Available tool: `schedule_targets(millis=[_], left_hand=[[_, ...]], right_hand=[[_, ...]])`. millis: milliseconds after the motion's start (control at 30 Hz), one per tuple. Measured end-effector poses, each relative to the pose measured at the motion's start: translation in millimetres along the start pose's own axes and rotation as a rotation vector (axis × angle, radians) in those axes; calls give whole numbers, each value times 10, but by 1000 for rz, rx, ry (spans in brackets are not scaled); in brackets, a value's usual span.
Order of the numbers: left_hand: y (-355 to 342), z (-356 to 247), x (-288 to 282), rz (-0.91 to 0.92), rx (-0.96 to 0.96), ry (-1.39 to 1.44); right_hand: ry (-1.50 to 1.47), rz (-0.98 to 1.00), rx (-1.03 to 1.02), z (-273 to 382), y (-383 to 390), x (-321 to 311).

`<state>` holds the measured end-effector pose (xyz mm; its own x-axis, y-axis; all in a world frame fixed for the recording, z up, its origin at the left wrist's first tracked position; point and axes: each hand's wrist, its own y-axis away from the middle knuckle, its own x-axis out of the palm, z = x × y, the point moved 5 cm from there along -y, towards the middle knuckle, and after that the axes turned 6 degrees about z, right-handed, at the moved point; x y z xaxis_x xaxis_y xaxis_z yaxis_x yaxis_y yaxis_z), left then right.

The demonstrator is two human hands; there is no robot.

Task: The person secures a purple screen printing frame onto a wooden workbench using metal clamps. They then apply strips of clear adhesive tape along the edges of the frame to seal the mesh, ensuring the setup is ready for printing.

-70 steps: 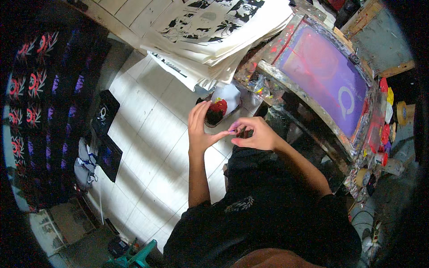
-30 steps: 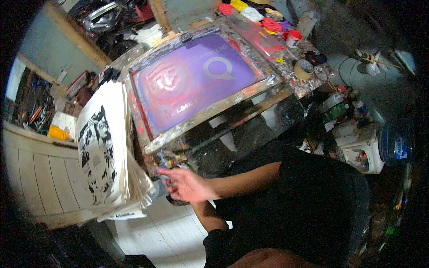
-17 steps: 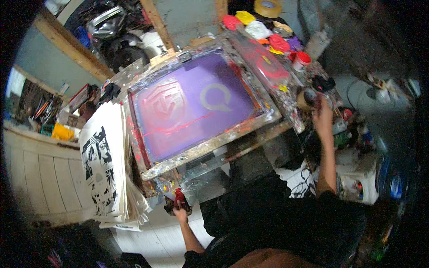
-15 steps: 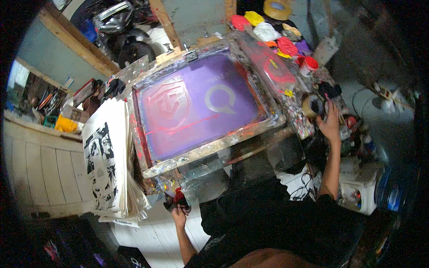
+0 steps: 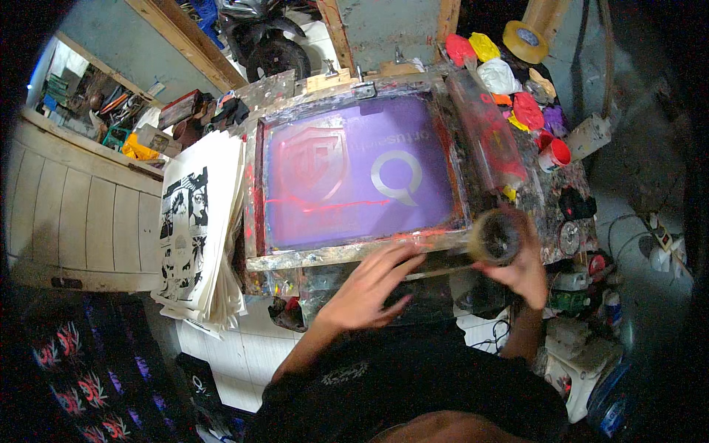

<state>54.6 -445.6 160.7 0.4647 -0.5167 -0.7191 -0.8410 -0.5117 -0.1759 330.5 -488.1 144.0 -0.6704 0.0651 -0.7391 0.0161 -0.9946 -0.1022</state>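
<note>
A purple screen-printing frame point(image 5: 354, 177) with a shield shape and a ring shape lies on a paint-stained table in front of me. My right hand point(image 5: 521, 266) grips a roll of tape point(image 5: 496, 236), held at the frame's near right corner. My left hand point(image 5: 369, 284) is spread open with its fingers apart, reaching toward the near edge of the frame and touching nothing that I can make out. A long red-smeared squeegee point(image 5: 487, 136) lies along the right side of the frame.
A stack of white printed sheets point(image 5: 203, 221) sits left of the frame. Colourful ink bags point(image 5: 509, 77), a small red-lidded pot point(image 5: 554, 153) and a tape roll point(image 5: 526, 40) crowd the right side. Bottles and cables lie on the lower right. Patterned dark cloth point(image 5: 74, 362) lies at the lower left.
My right hand has come back from the cluttered right side holding the roll of tape. My left hand has risen from below the table edge toward the frame.
</note>
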Motion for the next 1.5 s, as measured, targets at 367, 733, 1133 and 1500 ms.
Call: schedule_targets(millis=[367, 733, 1133, 1500], left_hand=[[505, 286, -264, 160, -50, -194], [1003, 701, -131, 66, -60, 60], [1179, 924, -176, 88, -51, -27], [1343, 992, -74, 220, -50, -186]], right_hand=[[-210, 220, -459, 1370, -617, 1071], [-221, 352, -584, 1782, -836, 1512], [-348, 302, -526, 1703, -854, 1803], [-480, 787, -368, 1640, -1212, 1939]])
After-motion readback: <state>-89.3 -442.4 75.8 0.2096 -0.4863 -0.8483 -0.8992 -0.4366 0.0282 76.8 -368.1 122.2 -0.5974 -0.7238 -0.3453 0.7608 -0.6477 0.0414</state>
